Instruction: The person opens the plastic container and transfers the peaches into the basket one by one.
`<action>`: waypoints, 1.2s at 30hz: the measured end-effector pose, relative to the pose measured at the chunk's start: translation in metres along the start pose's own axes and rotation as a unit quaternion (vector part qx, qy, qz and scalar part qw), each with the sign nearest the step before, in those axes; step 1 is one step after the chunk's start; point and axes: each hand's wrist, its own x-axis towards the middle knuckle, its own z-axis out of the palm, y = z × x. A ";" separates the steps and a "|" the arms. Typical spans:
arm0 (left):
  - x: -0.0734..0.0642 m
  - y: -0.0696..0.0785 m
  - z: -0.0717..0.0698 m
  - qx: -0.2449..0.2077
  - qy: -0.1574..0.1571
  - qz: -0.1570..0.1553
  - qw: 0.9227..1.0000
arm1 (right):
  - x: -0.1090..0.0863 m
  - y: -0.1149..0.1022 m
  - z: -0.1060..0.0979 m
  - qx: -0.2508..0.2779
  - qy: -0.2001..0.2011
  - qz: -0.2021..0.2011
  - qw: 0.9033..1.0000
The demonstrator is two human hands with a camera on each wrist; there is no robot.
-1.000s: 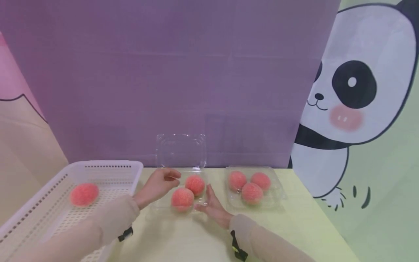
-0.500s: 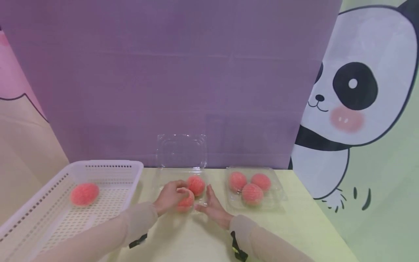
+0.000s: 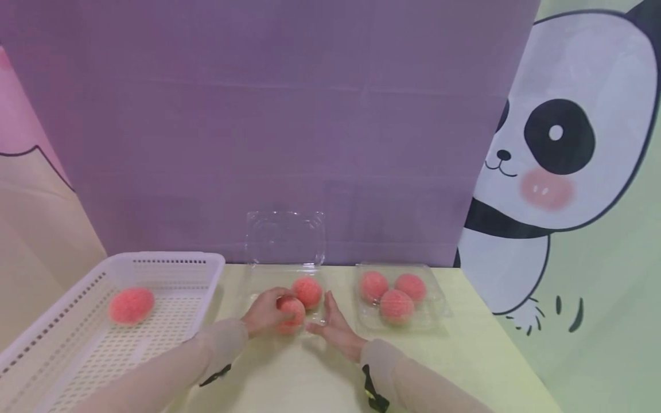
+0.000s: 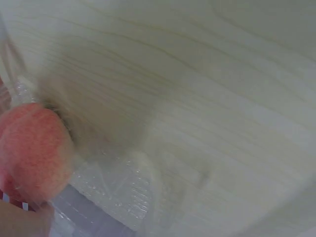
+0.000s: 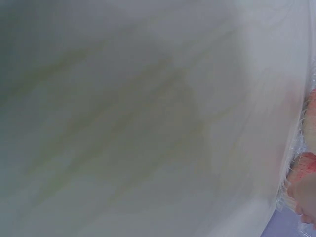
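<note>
Two pink, fuzzy peaches sit in an open clear plastic clamshell box (image 3: pixel 258 281), its lid (image 3: pixel 286 238) standing upright behind. My left hand (image 3: pixel 265 312) grips the nearer peach (image 3: pixel 291 315) from the left, fingers curved over its top and thumb on the near side. In the left wrist view that peach (image 4: pixel 34 153) fills the left edge, with the thumb below it. The farther peach (image 3: pixel 307 292) lies just behind. Along the box's right side my right hand (image 3: pixel 338 330) is held with fingers extended and thumb apart. In the right wrist view, peaches show only at the right edge.
A white perforated plastic basket (image 3: pixel 209 287) at left holds one peach (image 3: pixel 131 306). On the right, another clear clamshell box (image 3: pixel 434 318) contains three peaches (image 3: pixel 396 307). The pale wooden table (image 3: pixel 289 378) ends at a purple backdrop (image 3: pixel 289 115).
My left hand has come down and right from the box's back left onto the nearer peach, which has shifted slightly right. The right hand stays beside the box.
</note>
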 end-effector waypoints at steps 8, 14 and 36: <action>0.004 -0.011 0.004 -0.010 -0.033 -0.003 0.999 | 0.000 0.000 0.000 -0.004 -0.003 0.001 1.000; 0.008 -0.015 0.005 -0.009 -0.053 -0.020 0.998 | -0.001 0.002 0.000 -0.002 -0.001 -0.001 1.000; 0.011 -0.022 0.001 -0.028 -0.080 -0.060 0.995 | 0.000 0.000 0.000 -0.018 0.001 0.020 1.000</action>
